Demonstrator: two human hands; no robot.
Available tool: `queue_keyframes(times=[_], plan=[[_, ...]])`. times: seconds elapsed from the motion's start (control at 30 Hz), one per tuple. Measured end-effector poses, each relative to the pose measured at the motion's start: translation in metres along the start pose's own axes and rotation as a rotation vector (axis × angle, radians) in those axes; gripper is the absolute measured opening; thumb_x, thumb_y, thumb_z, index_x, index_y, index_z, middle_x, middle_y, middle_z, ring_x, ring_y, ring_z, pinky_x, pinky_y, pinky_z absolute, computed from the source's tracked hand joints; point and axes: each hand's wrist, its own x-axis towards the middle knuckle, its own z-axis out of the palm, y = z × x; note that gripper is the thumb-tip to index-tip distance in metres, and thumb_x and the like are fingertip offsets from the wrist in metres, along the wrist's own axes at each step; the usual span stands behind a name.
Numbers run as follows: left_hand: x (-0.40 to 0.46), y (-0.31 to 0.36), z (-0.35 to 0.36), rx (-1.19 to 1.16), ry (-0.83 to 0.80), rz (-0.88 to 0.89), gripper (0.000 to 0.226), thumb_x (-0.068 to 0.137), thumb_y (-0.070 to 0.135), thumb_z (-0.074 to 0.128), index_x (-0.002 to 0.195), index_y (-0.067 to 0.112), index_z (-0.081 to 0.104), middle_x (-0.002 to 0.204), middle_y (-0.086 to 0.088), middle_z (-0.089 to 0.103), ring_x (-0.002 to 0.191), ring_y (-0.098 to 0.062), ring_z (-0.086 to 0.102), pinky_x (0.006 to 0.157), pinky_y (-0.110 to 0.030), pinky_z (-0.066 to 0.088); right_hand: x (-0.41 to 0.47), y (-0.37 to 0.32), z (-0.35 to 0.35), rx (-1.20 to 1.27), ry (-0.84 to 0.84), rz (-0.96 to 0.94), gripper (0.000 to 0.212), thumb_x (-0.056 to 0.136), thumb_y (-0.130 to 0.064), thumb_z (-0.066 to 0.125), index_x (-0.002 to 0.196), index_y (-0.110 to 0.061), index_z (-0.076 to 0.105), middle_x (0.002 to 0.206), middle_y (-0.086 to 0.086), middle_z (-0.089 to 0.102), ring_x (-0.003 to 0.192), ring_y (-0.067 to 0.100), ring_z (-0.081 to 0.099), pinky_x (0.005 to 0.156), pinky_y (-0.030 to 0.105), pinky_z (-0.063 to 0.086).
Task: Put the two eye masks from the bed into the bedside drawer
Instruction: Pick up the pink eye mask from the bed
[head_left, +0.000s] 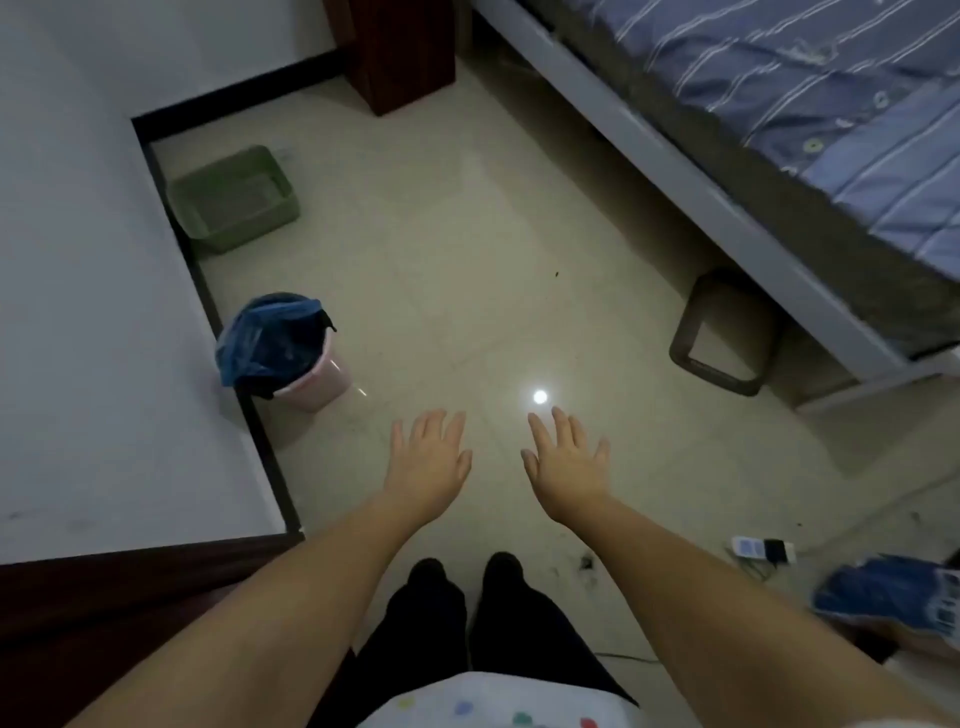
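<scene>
The pale tiled floor (467, 270) is seen from above and takes up most of the view, with a bright round light reflection (540, 397) on it just ahead of the hands. A white wall (78, 312) with a dark skirting is seen along the left. The bed (810, 130) is seen at the upper right, covered by a blue striped sheet and carried on a pale grey frame; no eye masks can be made out on the part of it that shows, and the bedside drawer cannot be told. A dark reddish wooden piece of furniture (400, 52) stands at the top, between the wall and the bed.

A green plastic basket (236, 200) is set on the floor against the wall. Nearer, a pink waste bin (306, 364) lined with a blue bag is placed at the wall's corner. A dark bin (724, 332) lies partly under the bed frame. A blue shoe (893, 592) is seen at the right edge, with a white power strip (763, 548) near it.

Both forearms are stretched forward over the floor. The left hand (428, 462) and the right hand (569, 462) are held flat, palms down, fingers spread wide, near each other but apart, and nothing is held in either.
</scene>
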Motion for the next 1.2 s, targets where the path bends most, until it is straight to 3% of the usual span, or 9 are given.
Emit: queue_keyframes(times=[0.1, 0.2, 0.5, 0.8, 1.2], plan=[[0.017, 0.002, -0.006, -0.024, 0.001, -0.070, 0.049, 0.095, 0.038, 0.037, 0.140, 0.019, 0.032, 0.136, -0.009, 0.049, 0.126, -0.026, 0.043, 0.110, -0.050, 0.022, 0.012, 0.007, -0.014, 0.005, 0.025, -0.005, 0.048, 0.098, -0.044, 0.021, 0.141, -0.023, 0.024, 0.149, 0.009, 0.031, 0.134, 0.027, 0.031, 0.100, 0.052, 0.033], [0.043, 0.004, -0.019, -0.053, -0.033, -0.079, 0.046, 0.095, 0.037, 0.036, 0.137, 0.018, 0.035, 0.129, -0.009, 0.055, 0.118, -0.028, 0.049, 0.105, -0.049, 0.029, 0.033, 0.014, -0.032, 0.007, 0.008, 0.000, 0.042, 0.097, -0.045, 0.023, 0.130, -0.021, 0.035, 0.136, 0.008, 0.043, 0.121, 0.027, 0.041, 0.091, 0.046, 0.039], [0.201, -0.026, -0.082, -0.037, 0.023, -0.005, 0.044, 0.095, 0.037, 0.035, 0.135, 0.019, 0.038, 0.132, -0.007, 0.052, 0.123, -0.025, 0.046, 0.108, -0.049, 0.024, 0.177, 0.004, -0.130, 0.015, 0.073, 0.024, 0.045, 0.097, -0.045, 0.023, 0.134, -0.021, 0.034, 0.137, 0.008, 0.042, 0.122, 0.028, 0.041, 0.094, 0.046, 0.037], [0.393, -0.072, -0.206, -0.002, 0.080, 0.073, 0.042, 0.095, 0.038, 0.035, 0.131, 0.018, 0.042, 0.129, -0.009, 0.054, 0.122, -0.025, 0.047, 0.111, -0.050, 0.021, 0.332, -0.019, -0.269, 0.111, 0.189, 0.081, 0.046, 0.097, -0.045, 0.026, 0.134, -0.020, 0.037, 0.138, 0.009, 0.045, 0.124, 0.029, 0.043, 0.098, 0.047, 0.036], [0.674, -0.073, -0.306, 0.103, 0.066, 0.148, 0.044, 0.095, 0.038, 0.034, 0.133, 0.017, 0.039, 0.130, -0.009, 0.052, 0.123, -0.024, 0.045, 0.111, -0.050, 0.021, 0.573, 0.026, -0.425, 0.098, 0.257, 0.076, 0.043, 0.097, -0.043, 0.030, 0.132, -0.019, 0.040, 0.135, 0.010, 0.047, 0.121, 0.030, 0.045, 0.096, 0.045, 0.037]])
